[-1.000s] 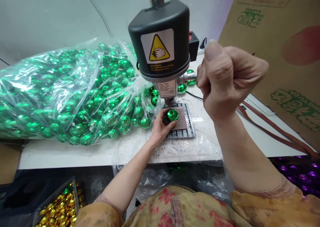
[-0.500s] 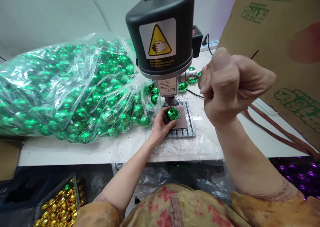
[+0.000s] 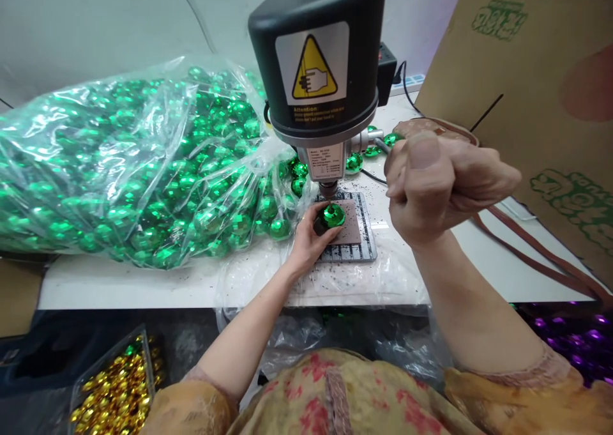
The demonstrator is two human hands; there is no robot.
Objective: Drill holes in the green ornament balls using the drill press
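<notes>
The left hand [image 3: 306,243] pins a green faceted ball [image 3: 332,214] on the brown pad of the slotted plate [image 3: 352,246], right under the spindle of the small bench drill [image 3: 318,71]. The right hand [image 3: 443,183] is clenched around the feed lever [image 3: 371,141]. It looks like the drilling step; next calls for a steady ball and an even pull.

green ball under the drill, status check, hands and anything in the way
Left hand grips green ball on pad. Right hand fisted on lever. Drill tip just above ball, nothing between.
</notes>
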